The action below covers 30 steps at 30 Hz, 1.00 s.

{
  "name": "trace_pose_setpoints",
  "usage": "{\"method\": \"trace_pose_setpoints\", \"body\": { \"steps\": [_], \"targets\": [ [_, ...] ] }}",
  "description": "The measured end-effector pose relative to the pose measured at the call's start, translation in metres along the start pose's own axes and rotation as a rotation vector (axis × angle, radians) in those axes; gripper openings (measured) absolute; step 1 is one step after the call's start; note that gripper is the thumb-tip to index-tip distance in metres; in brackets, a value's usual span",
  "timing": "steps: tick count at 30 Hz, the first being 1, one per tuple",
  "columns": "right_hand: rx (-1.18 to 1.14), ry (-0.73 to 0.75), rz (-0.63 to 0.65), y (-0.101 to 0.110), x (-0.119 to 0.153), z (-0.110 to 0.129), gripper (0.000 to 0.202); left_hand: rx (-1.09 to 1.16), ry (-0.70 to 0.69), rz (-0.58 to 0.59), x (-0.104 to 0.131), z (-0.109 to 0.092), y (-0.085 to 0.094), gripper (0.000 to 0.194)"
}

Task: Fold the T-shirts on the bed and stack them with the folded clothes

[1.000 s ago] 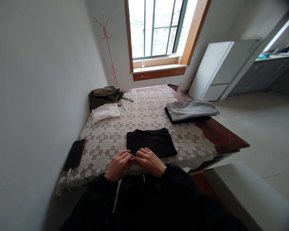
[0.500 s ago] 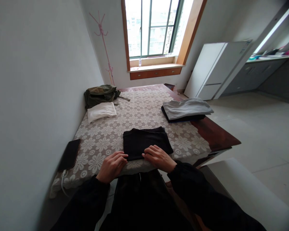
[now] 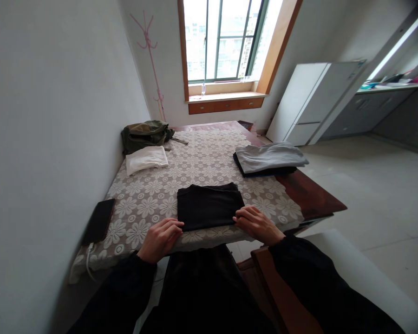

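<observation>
A folded black garment [image 3: 209, 206] lies flat near the front edge of the table, on a lace tablecloth [image 3: 195, 171] with a flower pattern. My left hand [image 3: 163, 237] pinches its near left corner between thumb and fingers. At the near right corner, my right hand [image 3: 257, 223] has its fingers closed on the fabric. Which kind of garment it is, I cannot tell. Farther right sits a stack with a folded grey garment [image 3: 270, 157] on top of dark folded cloth [image 3: 264, 173].
A white folded cloth [image 3: 146, 160] and a dark green backpack [image 3: 146, 135] lie at the back left. By the left wall rests a dark tablet-like device [image 3: 98, 221] with a white cable [image 3: 88, 262]. A wooden chair or stool [image 3: 282, 287] stands below the table's front right.
My right hand has slid right along the garment's near edge, from its middle to its right corner. My left hand stays at the left corner.
</observation>
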State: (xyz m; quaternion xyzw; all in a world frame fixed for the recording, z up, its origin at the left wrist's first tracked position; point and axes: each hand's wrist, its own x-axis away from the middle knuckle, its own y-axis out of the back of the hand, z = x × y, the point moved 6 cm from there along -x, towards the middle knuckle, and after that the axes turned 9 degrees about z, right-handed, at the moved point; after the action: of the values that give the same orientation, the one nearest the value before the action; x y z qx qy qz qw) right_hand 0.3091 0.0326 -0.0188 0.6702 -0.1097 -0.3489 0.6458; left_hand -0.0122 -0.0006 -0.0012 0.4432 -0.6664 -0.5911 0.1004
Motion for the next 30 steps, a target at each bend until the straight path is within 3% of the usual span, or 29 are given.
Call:
{"method": "trace_pose_setpoints", "body": {
  "steps": [7,11,16,19,22,26,30],
  "targets": [
    [0.012,-0.004,-0.021,0.005,0.009,-0.012,0.017,0.041,0.011,-0.007,0.001,0.003,-0.001,0.012],
    [0.021,0.005,0.031,0.011,0.008,-0.012,0.018,0.052,0.028,0.004,0.003,0.005,-0.001,0.011],
    [-0.014,0.012,0.024,0.014,-0.014,0.032,0.011,0.030,0.088,-0.041,-0.006,-0.001,-0.002,0.007],
    [-0.074,0.073,0.001,0.002,-0.045,0.070,0.011,0.015,0.094,-0.034,-0.019,-0.008,-0.012,0.004],
    [-0.063,0.107,0.006,-0.017,-0.079,0.090,0.008,-0.003,0.084,-0.028,-0.029,-0.014,-0.025,0.008],
    [-0.028,0.120,0.010,-0.032,-0.097,0.084,0.012,-0.008,0.098,-0.054,-0.027,-0.013,-0.032,0.008],
    [-0.027,0.151,-0.019,-0.029,-0.082,0.070,0.014,0.014,0.089,-0.058,-0.017,-0.006,-0.025,0.014]
  ]
}}
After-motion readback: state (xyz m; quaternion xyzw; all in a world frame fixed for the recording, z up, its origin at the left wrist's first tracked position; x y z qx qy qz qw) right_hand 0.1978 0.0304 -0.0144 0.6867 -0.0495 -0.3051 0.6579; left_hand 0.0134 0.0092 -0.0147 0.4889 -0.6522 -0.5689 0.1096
